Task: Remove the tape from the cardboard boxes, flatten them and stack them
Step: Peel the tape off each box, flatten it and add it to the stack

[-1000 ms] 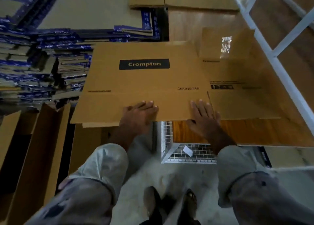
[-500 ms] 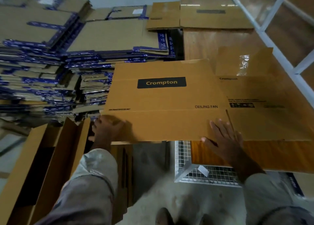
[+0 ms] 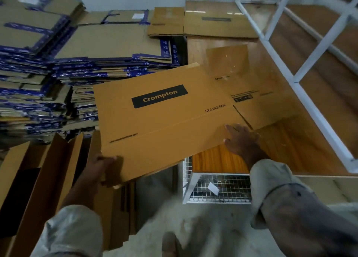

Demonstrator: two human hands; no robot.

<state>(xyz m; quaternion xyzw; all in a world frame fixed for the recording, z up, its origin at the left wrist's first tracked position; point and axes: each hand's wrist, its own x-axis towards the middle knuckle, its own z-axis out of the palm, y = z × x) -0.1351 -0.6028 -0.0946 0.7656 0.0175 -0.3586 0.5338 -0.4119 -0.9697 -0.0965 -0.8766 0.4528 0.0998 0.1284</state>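
A flattened brown Crompton ceiling fan box [image 3: 174, 117] is tilted, its near left corner lifted off the wooden platform [image 3: 286, 146]. My left hand [image 3: 102, 165] grips that near left corner, fingers curled under the edge. My right hand [image 3: 242, 138] lies flat on the box's near right edge with fingers straight. A strip of clear tape [image 3: 230, 62] shines on the far flap. Tall stacks of flattened boxes with blue tape [image 3: 64, 62] stand to the left and behind.
Upright brown boxes [image 3: 48, 175] stand at the lower left beside my left arm. A white wire-mesh frame [image 3: 217, 189] supports the platform. A white metal rack [image 3: 302, 62] runs along the right. More flat boxes [image 3: 213, 22] lie at the back.
My left hand slid from the middle of the near edge to the left corner and took hold of it. The box has lifted and swung leftward. My right hand stayed on the near right edge.
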